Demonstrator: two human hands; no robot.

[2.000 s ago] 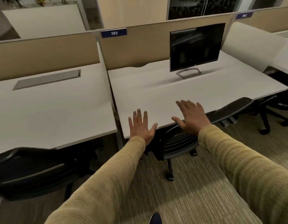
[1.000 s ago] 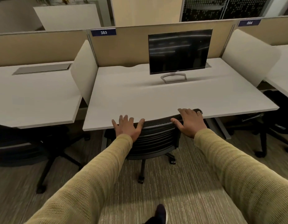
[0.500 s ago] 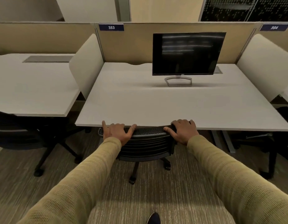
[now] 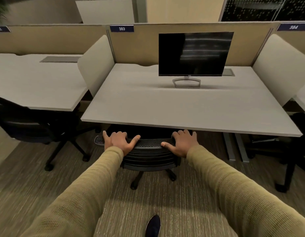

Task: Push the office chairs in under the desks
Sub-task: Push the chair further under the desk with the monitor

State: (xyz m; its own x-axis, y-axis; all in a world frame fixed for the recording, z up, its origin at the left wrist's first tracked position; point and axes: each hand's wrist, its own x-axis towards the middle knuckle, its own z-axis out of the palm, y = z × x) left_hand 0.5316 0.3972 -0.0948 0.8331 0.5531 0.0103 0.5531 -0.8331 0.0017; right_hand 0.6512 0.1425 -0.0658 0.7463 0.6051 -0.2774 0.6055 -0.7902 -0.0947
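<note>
Here, the left hand (image 4: 118, 141) and right hand (image 4: 183, 142) are each gripping the top of the mesh office chair (image 4: 149, 154), fingers curling over it. The chair is sitting at 6 o'clock of the bench (image 4: 165, 106), seat tucked under; a monitor (image 4: 195, 53) is standing near 1 o'clock.

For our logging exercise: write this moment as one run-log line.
left grip: holds chair; right grip: holds chair; chair: partly under desk
</note>
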